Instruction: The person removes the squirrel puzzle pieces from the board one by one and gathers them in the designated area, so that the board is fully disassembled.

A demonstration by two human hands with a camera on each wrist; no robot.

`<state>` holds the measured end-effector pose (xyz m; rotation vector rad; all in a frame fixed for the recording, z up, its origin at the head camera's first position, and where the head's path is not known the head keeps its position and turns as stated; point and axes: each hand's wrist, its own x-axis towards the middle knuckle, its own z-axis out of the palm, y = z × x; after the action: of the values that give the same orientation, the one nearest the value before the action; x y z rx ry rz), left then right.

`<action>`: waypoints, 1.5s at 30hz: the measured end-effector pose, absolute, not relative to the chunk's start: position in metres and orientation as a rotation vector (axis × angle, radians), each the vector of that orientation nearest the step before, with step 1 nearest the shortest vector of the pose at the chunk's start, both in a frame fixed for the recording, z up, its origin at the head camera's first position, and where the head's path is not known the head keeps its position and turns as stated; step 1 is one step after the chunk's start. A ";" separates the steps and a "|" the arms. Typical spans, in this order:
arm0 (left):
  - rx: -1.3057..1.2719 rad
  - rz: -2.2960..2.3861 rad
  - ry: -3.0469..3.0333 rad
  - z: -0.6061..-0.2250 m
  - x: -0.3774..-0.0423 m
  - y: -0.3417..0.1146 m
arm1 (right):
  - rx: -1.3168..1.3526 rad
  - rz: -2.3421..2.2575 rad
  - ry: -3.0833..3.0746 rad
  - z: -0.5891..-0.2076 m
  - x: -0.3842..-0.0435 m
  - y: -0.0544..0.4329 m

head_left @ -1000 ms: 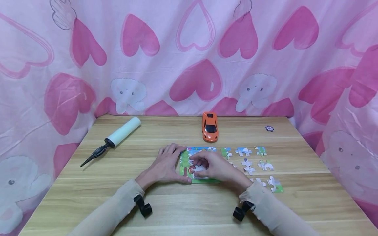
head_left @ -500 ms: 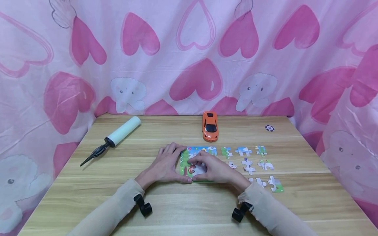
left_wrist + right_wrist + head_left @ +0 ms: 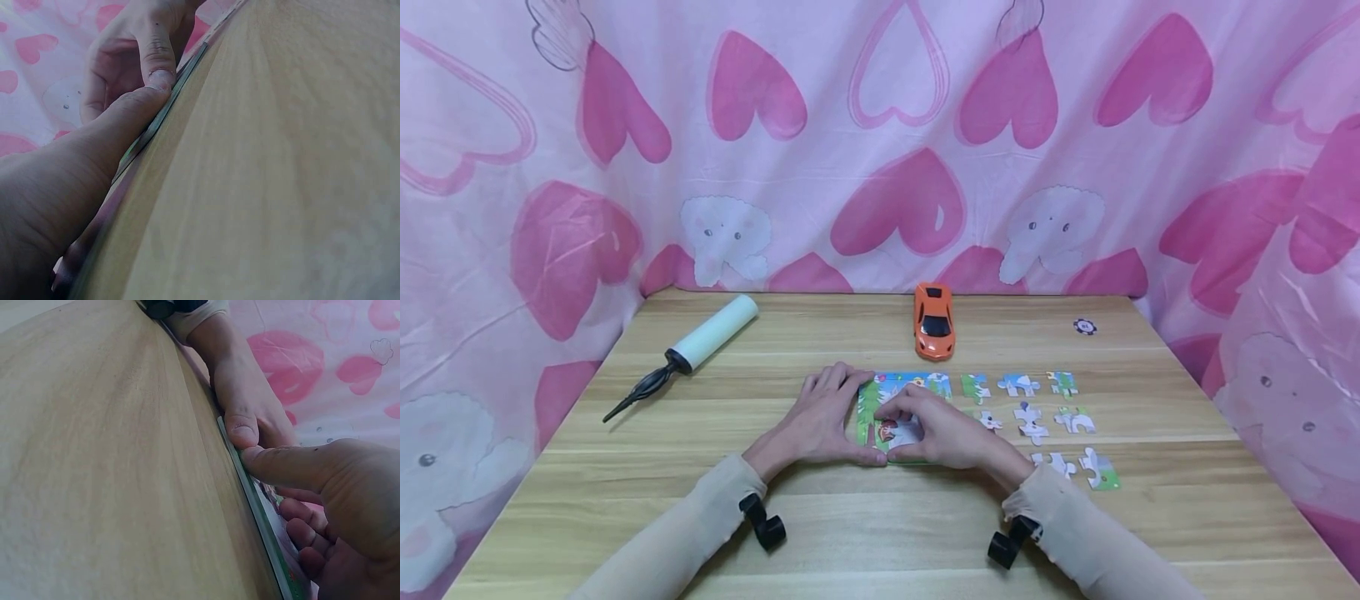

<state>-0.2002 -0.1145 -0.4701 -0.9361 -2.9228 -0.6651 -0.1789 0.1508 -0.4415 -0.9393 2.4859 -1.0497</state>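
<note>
A jigsaw puzzle board (image 3: 901,389) with a bright green and blue picture lies flat on the table. My left hand (image 3: 827,421) lies along its left side, fingers stretched toward the top corner, thumb at the near edge. Over the board's lower part arches my right hand (image 3: 951,429), index finger and thumb set apart around a white and brown patch of the picture. In the right wrist view the right thumb (image 3: 284,465) touches the near rim beside the left thumb (image 3: 242,427), with the other fingers bent over the board. Whether these fingers pinch a piece I cannot tell.
Loose puzzle pieces (image 3: 1030,425) lie in rows right of the board. Behind stands an orange toy car (image 3: 934,325). A pale hand pump (image 3: 711,335) lies at the left, and a small round chip (image 3: 1084,327) at the back right. A pink heart-patterned curtain (image 3: 820,192) encloses the table.
My right hand has come down and slightly left, its thumb settling at the board's near edge by the left thumb. Over the last half second it barely shifts. The left hand stays put.
</note>
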 end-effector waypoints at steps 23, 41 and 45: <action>-0.923 -0.669 -2.943 -0.469 -0.200 -0.114 | -0.916 -1.052 2.510 -0.442 -0.178 0.149; -0.923 -0.672 -2.949 -0.468 -0.199 -0.115 | -0.770 -1.180 2.595 -0.421 -0.184 0.163; -0.922 -0.672 -2.960 -0.467 -0.199 -0.114 | -0.792 -1.206 2.643 -0.413 -0.187 0.170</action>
<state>-0.1994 -0.1144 -0.4672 -0.9222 -2.9597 -0.6717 -0.1874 0.1702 -0.4129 -0.7915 2.6426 -1.2063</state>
